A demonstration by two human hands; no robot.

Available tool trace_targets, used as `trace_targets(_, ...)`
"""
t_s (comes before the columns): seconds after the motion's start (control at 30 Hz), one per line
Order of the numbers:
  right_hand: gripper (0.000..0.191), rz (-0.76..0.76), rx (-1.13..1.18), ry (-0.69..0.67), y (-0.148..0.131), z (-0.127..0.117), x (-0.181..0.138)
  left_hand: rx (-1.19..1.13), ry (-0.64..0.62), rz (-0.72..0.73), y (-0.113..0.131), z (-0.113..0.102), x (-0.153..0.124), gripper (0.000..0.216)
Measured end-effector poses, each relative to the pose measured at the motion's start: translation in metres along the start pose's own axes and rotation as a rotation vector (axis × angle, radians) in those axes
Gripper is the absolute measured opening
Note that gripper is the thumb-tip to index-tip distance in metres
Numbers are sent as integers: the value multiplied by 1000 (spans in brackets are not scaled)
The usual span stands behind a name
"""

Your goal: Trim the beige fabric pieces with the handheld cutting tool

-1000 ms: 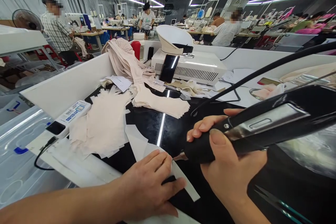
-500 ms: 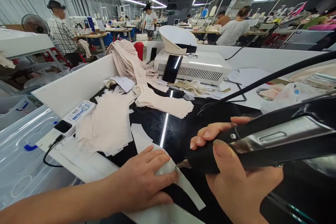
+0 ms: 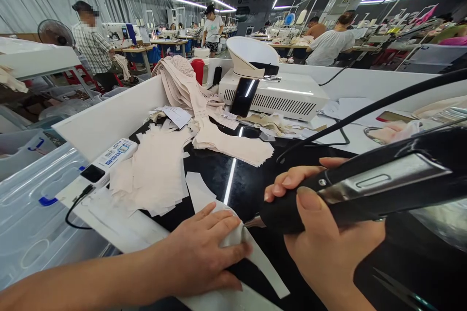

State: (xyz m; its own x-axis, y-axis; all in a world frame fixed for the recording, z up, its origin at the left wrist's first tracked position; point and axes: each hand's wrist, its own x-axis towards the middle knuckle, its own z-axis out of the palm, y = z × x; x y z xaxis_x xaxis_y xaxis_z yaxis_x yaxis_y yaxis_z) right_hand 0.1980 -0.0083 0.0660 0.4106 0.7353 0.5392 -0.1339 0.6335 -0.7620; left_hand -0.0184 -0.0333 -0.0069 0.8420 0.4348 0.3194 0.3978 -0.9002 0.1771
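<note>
My left hand (image 3: 207, 248) lies with its fingers spread over a curved white cloth-like piece (image 3: 268, 267), pressing it against the black tabletop (image 3: 248, 184). The piece's narrow end sticks out to the right of the fingers, its wider end above them. My right hand (image 3: 324, 238) is wrapped round a black handheld tool (image 3: 350, 194) with a silver plate along its side. The tool's slim metal tip (image 3: 255, 222) points left and sits at the edge of the white piece, close to my left fingers. Whether it touches cannot be made out.
Stacks of pale pink cut pieces (image 3: 156, 170) lie left and at the back. Behind them stand a phone (image 3: 244, 97) and a vented white box (image 3: 277, 92). A thick black cable (image 3: 365, 112) crosses on the right. Scissors-like blades (image 3: 397, 289) lie lower right. Several people are farther off.
The whole view has shifted slightly, so the table things appear a little farther right. The tool and my right hand have moved slightly left over the table. Both hands keep their hold.
</note>
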Motion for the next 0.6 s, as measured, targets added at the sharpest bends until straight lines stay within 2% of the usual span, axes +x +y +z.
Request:
trace_targets(0.2, 39, 33, -39, 64, 3, 1, -3, -23, -56, -18, 0, -1, 1, 58)
trace_targets(0.33, 38, 35, -68, 50, 4, -3, -2, -73, -63, -23, -2, -8, 7, 56)
trace_targets(0.47, 51, 88, -113, 32, 6, -9, 7, -140, -132, -75, -10, -24, 19, 42)
trace_targets(0.6, 57, 60, -152, 56, 12, -13, 16, -22, -202, -17, -24, -34, 27, 22)
